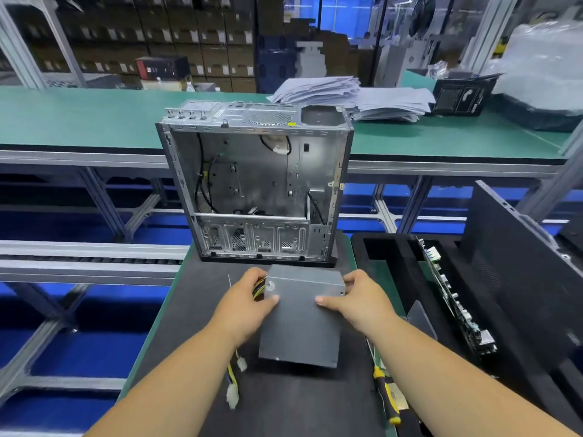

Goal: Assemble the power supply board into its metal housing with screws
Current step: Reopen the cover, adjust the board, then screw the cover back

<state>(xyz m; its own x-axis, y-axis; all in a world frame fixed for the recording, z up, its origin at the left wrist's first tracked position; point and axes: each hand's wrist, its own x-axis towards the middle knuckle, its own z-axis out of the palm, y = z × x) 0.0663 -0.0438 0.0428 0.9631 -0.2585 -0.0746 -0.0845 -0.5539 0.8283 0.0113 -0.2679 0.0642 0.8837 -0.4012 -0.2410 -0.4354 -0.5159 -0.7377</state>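
A grey power supply box [301,323] is held above the dark mat, just in front of the open metal computer case [257,184]. My left hand [244,305] grips its left side, thumb on top, next to a bundle of yellow and black wires [259,290]. My right hand [359,299] grips the right side, thumb on top. Loose cables with white connectors [235,383] hang below the box on the left. The case stands open toward me, its interior bare except for several black cables.
A yellow-and-black screwdriver [386,395] lies on the mat at the right. A black foam tray [391,257] holds a circuit board [454,298] on edge, with a black side panel [504,247] leaning beyond it. Paper stacks [350,96] lie on the green bench behind.
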